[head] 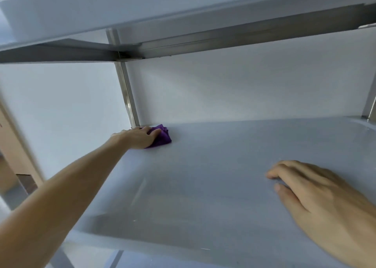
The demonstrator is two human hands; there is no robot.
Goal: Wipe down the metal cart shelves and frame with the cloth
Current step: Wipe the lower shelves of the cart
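So the left hand is stretched out to the far left corner of the shelf, lying on top of a bunched-up purple cloth. The fingers curve over the cloth and press it against the metal, so it reads as a hold on the wad more than a flat palm. The cloth pokes out past the fingertips on the far side and sits right at the foot of the rear upright post, pretty much touching it. The whole bare forearm runs diagonally in from the lower left.

The right hand is much nearer the camera, on the right side of the same shelf, well apart from the cloth. It's palm down, fingers loosely spread and a bit bent, tips resting on the surface, nothing in it.

The shelf itself is smooth grey metal with a slightly raised front lip. Above it is the underside of the next shelf with its crossbar meeting the post at the corner. Another post shows at the far right edge. Behind the cart is a plain pale wall.
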